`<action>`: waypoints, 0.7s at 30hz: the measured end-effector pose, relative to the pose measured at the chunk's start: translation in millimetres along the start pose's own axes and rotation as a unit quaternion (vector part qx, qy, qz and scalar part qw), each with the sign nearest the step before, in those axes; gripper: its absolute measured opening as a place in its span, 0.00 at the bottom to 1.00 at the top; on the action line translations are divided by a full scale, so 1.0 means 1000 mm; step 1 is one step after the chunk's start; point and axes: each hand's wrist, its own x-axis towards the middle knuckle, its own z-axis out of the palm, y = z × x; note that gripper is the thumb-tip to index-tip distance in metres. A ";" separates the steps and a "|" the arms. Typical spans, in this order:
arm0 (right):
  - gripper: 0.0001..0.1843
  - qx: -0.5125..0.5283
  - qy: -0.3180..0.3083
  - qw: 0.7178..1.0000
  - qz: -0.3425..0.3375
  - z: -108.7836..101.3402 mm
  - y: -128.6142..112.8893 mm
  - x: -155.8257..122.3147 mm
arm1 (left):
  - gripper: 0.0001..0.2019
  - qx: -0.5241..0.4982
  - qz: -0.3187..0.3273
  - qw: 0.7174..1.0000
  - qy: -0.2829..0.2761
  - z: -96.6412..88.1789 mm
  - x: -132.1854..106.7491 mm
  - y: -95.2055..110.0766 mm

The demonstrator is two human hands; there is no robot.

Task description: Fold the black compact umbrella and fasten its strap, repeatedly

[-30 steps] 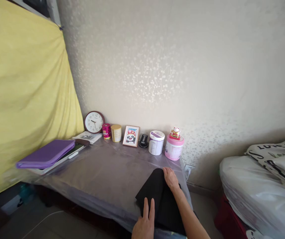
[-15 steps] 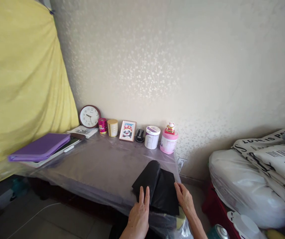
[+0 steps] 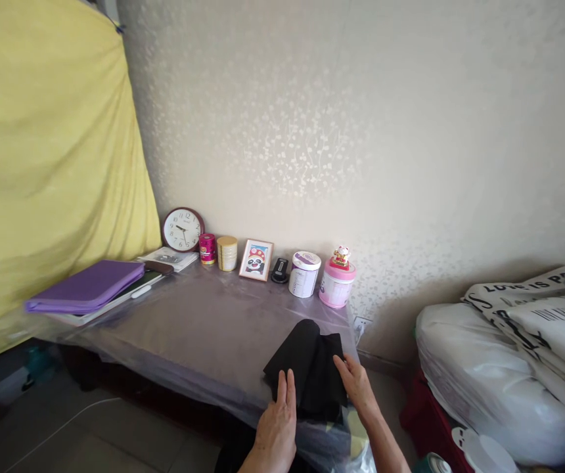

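- While both hands are at the black cloth (image 3: 287,361), it lies on the near right corner of the table (image 3: 198,312), part of it drooping toward the front edge.
- The left hand (image 3: 277,420) reaches in from the front with two fingers straight and side by side over the cloth's near left part. Its thumb is hidden, so I cannot tell whether the hand grips the cloth or merely rests on it.
- The right hand (image 3: 359,384) is at the opposite edge, its fingertips closed on the cloth there.
- Done, as far as the layers show: the left part is doubled over, with a rounded fold at the back, and lies fairly smooth.
- Left undone: the right part is rumpled, with creases running down its middle, and its edges do not line up with the folded part. I would judge the work about midway, since neither hand is free of the cloth.
- Behind the cloth, well apart from it, stand a white tub (image 3: 305,276) and a pink-lidded tub (image 3: 336,292) topped by a cat figurine (image 3: 341,256).
- Farther left are a picture frame (image 3: 256,260), a clock (image 3: 182,228) and a purple folder (image 3: 85,288), all untouched.
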 end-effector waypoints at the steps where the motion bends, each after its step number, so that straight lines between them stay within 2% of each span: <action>1: 0.22 0.003 0.000 1.000 -0.006 0.003 -0.006 0.002 | 0.48 0.000 -0.001 1.000 -0.002 0.000 0.000 0.000; 5: 0.21 0.000 0.001 0.999 -0.041 0.018 -0.027 0.010 | 0.47 0.002 -0.002 1.000 0.004 0.004 0.000 -0.001; 8: 0.19 -0.050 0.000 0.997 -0.051 0.024 -0.037 0.016 | 0.48 0.001 -0.005 1.000 0.014 0.008 0.002 -0.002; 15: 0.12 -0.246 -0.016 0.969 -0.033 0.005 -0.037 0.010 | 0.48 0.020 -0.013 1.000 0.005 0.001 0.000 0.002; 17: 0.12 -0.251 -0.023 0.967 -0.038 0.001 -0.035 0.010 | 0.48 0.026 -0.013 1.000 0.007 -0.001 -0.001 0.003; 21: 0.14 -0.195 -0.040 0.979 -0.051 0.002 -0.036 0.016 | 0.49 0.022 -0.008 1.000 0.003 0.001 0.000 0.002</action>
